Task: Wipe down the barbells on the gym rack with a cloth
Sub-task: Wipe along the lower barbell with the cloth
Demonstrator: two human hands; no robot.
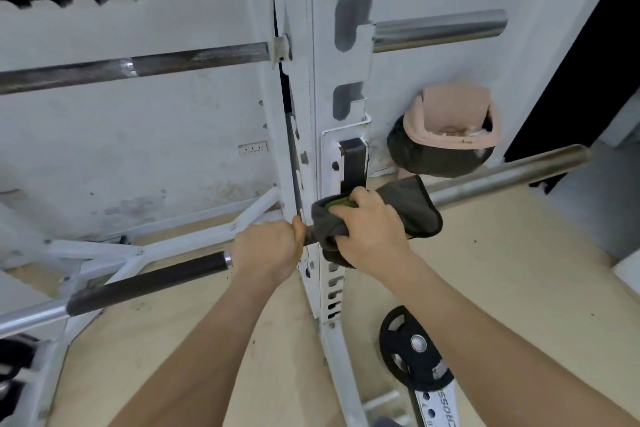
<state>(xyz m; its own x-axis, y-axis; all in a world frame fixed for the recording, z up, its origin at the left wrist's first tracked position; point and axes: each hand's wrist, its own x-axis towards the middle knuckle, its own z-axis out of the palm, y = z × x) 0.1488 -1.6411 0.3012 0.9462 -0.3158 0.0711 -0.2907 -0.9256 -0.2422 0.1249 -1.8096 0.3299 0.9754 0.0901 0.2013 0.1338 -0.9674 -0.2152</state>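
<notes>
The lower barbell (149, 282) runs from bottom left up to a chrome sleeve at the right, crossing the white rack upright (313, 87). My left hand (266, 251) grips its dark shaft just left of the upright. Right beside it, my right hand (370, 230) holds a dark grey cloth (415, 208) wrapped round the bar at the upright. A patch of green shows in the cloth's fold. A second barbell (194, 61) rests higher on the rack, with its chrome sleeve sticking out to the right.
A pink-lidded bin (450, 128) with a black liner stands by the wall behind the bar's sleeve. A black weight plate (412, 347) leans at the rack's foot, bottom right. White frame tubes (166, 246) cross low at the left. The floor is pale wood.
</notes>
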